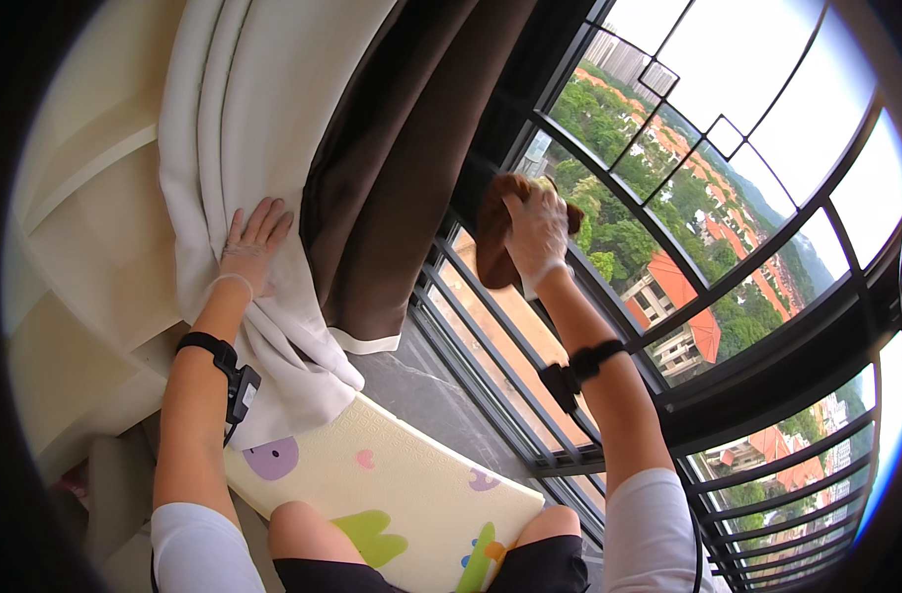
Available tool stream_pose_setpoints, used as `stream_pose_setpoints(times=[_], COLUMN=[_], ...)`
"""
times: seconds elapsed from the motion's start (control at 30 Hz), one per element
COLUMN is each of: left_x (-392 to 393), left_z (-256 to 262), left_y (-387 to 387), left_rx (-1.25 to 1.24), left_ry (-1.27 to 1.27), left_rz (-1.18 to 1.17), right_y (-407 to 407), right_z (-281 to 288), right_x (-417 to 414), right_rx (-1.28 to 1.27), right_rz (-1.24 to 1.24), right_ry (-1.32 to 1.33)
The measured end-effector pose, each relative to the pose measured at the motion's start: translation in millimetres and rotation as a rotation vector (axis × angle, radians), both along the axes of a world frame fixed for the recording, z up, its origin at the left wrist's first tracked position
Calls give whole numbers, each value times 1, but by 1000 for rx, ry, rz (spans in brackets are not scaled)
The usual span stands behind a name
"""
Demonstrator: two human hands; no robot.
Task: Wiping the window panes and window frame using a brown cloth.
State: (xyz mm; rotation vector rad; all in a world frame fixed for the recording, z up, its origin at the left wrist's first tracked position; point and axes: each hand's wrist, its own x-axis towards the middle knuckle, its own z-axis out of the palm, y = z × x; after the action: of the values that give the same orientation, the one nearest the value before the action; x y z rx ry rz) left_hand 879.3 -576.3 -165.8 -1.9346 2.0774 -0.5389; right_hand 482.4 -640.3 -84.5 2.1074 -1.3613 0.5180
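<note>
My left hand, in a clear thin glove, lies flat with fingers apart on a pale cream curtain. A dark brown curtain hangs just right of it. In a similar glove, my right hand grips a reddish-brown cloth against the dark metal window frame. Part of the cloth is hidden under the palm and fingers.
A padded play mat with cartoon shapes lies under my knees. Grey stone flooring borders the window. Dark metal bars cross the lower panes, and cream shelving stands at the left.
</note>
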Motion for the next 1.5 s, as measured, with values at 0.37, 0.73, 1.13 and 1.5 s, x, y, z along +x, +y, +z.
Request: stream_pose_setpoints(times=[0.37,0.73,1.13,1.5], left_x=[-12,1,-16,5], left_z=[6,-11,-6,-4], left_y=[-7,-11,-20,-3], left_rx=[47,-83,-45,-22], left_ry=[68,73,39,73], left_rz=[-4,-92,-46,-43], right_y=[-84,78,-103,101], right_z=[6,43,59,48], right_x=[62,-68,-10,-61], right_rx=[-83,98,-424,-45], right_rz=[-205,-200,89,-280], right_ry=[225,-284,535,386])
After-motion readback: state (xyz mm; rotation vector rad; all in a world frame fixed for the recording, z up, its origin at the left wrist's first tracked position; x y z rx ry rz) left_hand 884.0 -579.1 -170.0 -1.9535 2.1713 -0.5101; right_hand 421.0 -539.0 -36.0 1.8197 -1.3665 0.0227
